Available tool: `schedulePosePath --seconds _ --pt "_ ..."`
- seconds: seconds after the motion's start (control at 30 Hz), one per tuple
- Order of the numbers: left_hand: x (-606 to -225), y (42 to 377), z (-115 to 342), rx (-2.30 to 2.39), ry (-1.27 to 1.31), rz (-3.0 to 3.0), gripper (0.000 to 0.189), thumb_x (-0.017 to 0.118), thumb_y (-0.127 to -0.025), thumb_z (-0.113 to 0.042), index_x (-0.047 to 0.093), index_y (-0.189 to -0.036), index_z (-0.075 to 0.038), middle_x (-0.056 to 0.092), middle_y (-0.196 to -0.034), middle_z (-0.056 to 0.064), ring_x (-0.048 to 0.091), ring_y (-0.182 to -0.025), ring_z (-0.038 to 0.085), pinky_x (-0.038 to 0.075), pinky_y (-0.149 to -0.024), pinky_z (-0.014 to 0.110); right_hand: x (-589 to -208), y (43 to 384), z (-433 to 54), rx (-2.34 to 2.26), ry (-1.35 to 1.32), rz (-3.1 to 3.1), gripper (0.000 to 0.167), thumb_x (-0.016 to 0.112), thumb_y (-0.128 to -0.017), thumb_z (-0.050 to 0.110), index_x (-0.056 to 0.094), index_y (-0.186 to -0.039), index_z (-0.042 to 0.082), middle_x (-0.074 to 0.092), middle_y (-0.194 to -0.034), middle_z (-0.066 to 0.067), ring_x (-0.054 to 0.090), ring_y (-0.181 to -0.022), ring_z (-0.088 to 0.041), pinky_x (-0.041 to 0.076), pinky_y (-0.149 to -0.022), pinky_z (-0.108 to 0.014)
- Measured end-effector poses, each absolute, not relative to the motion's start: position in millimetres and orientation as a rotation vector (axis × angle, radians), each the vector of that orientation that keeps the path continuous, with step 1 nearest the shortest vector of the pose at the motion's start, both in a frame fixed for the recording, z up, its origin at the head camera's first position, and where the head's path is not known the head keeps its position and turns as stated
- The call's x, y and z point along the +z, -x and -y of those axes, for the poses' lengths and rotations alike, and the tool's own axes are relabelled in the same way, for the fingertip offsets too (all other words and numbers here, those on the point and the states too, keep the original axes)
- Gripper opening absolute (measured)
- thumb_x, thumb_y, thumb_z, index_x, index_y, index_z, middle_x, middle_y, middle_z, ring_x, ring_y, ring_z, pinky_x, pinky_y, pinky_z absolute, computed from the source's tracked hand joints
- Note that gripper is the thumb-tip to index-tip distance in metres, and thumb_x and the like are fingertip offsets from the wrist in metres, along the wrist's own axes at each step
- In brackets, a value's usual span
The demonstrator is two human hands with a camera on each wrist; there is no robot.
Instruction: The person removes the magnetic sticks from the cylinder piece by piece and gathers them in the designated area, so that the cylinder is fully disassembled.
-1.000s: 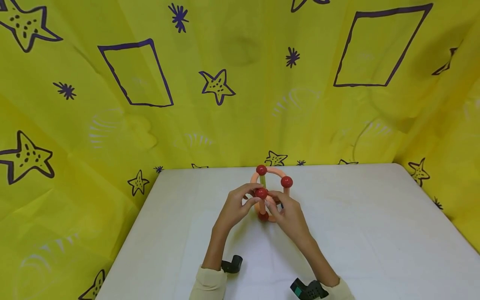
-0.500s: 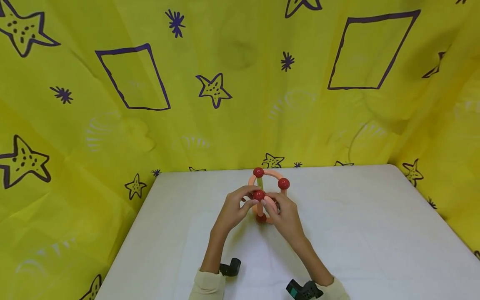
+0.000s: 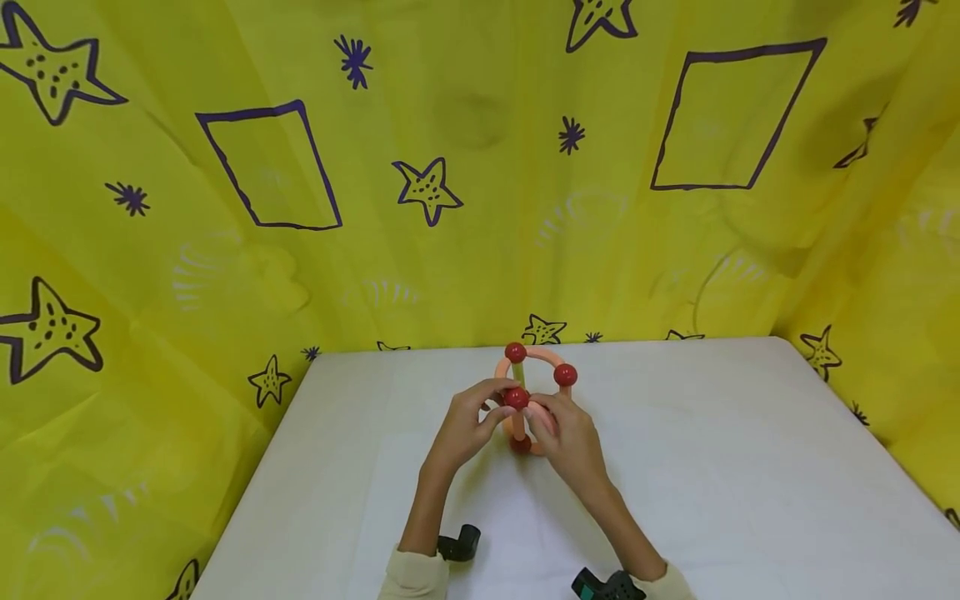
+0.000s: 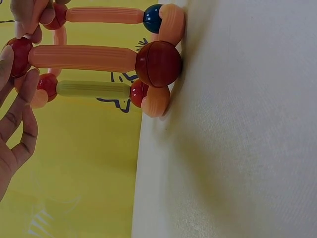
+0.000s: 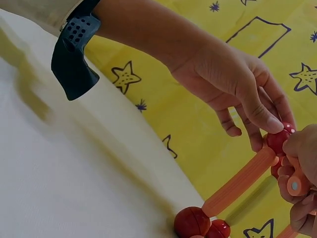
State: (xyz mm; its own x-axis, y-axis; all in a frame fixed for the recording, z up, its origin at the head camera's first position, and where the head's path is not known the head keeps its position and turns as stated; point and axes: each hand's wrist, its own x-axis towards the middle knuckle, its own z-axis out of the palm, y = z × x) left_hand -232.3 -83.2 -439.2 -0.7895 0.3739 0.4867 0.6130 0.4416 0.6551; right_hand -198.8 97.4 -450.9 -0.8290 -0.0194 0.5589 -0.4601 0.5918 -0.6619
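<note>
A magnetic rod-and-ball frame stands upright on the white table, with orange upright rods (image 4: 89,58), a yellow-green upright rod (image 4: 94,89), red balls and one blue ball (image 4: 152,18) at the base. My left hand (image 3: 463,429) pinches the red ball (image 3: 517,398) on top of the near upright between thumb and fingers. Close against that ball, my right hand (image 3: 568,435) pinches a curved orange rod (image 3: 543,417). In the right wrist view, a silvery tip (image 5: 294,186) shows at one end of an orange rod. Curved orange rods link the farther top balls (image 3: 515,352).
The white table (image 3: 337,492) extends to both sides of the frame. A yellow curtain (image 3: 480,267) with drawn stars and outlines hangs behind it and at the sides. Dark wrist cameras (image 3: 459,543) sit on both wrists.
The head view has shifted slightly, so everything sits a little lower. My right fingers have shifted on the curved orange rod beside the ball. The left hand keeps its hold.
</note>
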Motion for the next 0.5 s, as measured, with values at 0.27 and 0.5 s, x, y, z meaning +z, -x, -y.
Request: schedulePosePath --seconds 0.27,0.5 --pt "-441.1 229.2 84.3 -1.281 0.846 2.439 0.037 0.069 -0.09 -0.02 0.063 -0.126 -0.019 0.07 -0.112 -0.002 0.064 -0.095 0.014 0.053 -0.077 0.028 -450.6 194.7 -101.5 1.236 -0.398 2.325 0.026 0.075 -0.086 0.018 0.073 -0.109 0.007 0.068 -0.084 -0.002 0.054 -0.07 -0.011 0.049 -0.061 -0.021" --pt "-440.2 231.0 83.5 -1.263 0.864 2.442 0.037 0.067 -0.091 -0.022 0.062 -0.128 -0.014 0.069 -0.114 -0.001 0.064 -0.097 0.016 0.053 -0.078 0.028 -449.2 197.5 -117.0 1.262 -0.534 2.388 0.028 0.075 -0.086 0.014 0.072 -0.111 0.002 0.069 -0.085 -0.002 0.052 -0.068 -0.01 0.047 -0.057 -0.018"
